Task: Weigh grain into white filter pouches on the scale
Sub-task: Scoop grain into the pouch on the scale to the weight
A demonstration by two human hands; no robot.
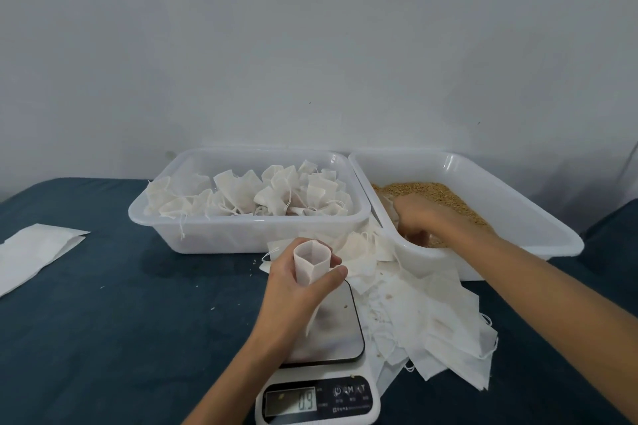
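The left hand (297, 281) curls around an open white filter pouch (312, 264), holding its mouth upward over the steel platform of the small white digital scale (340, 321) at six o'clock. Its display reads 0.9. The right hand (419, 219) is sunk among the golden-brown grain (442, 197) in the white plastic tub (511, 203) at two o'clock. Its fingers are buried, so I can't tell whether they are cupped around a scoopful or lying loose.

What worries me is the trip back: the pouch mouth is narrow, and grain carried in a bare hand could easily spill past it onto the dark blue cloth (121, 304), where a few stray kernels already lie. The left hand also seems to bear on the pouch, which could skew the reading.

A heap of flat empty white pouches (431, 314) sprawls at four o'clock, hiding the scale's right edge. The tub of tied, filled pouches (262, 198) sits at twelve o'clock. A white paper sheet (34, 252) at nine o'clock is cut off.
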